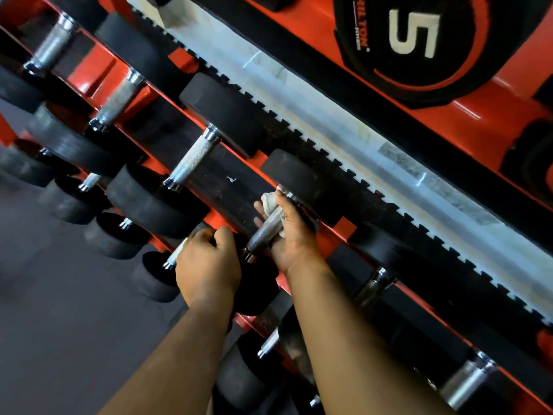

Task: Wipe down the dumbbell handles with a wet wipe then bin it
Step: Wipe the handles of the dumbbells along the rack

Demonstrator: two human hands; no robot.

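A row of black dumbbells with knurled metal handles lies across a red rack point(98, 73). My right hand point(291, 235) wraps a white wet wipe point(269, 203) round the upper part of one dumbbell handle point(263, 236). My left hand point(209, 265) curls over the near black head point(257, 283) of the same dumbbell. The neighbouring dumbbell handle point(193, 161) to the left is bare.
Another tier of smaller dumbbells point(155, 277) sits lower left, above grey floor point(45, 339). A black toothed mat edge point(389, 202) and pale strip run behind the rack. A black plate marked 5 point(414, 34) hangs top right. More dumbbell handles point(463, 381) lie lower right.
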